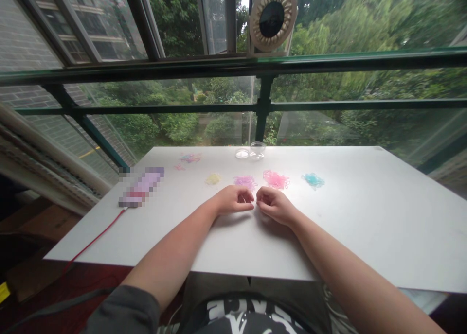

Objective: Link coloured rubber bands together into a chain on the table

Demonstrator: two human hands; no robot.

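Observation:
My left hand (236,199) is over the middle of the white table, its fingers curled with a gap between thumb and fingertips and nothing visible in it. Close beside it on the right, my right hand (274,203) has its fingers bent together; what they hold, if anything, is too small to make out. Just beyond my hands lie a purple pile of small bands (245,182) and a pink pile (276,179). A yellow pile (213,179) sits to the left, a teal pile (313,180) to the right. Mixed-colour bands (190,158) lie at the far left.
Near the far edge of the white table (372,217) stand a clear round container (257,150) and a clear lid (242,153). A blurred purple phone-like object (142,187) with a red cable (98,235) lies at the left. Behind are a green railing and a round fan.

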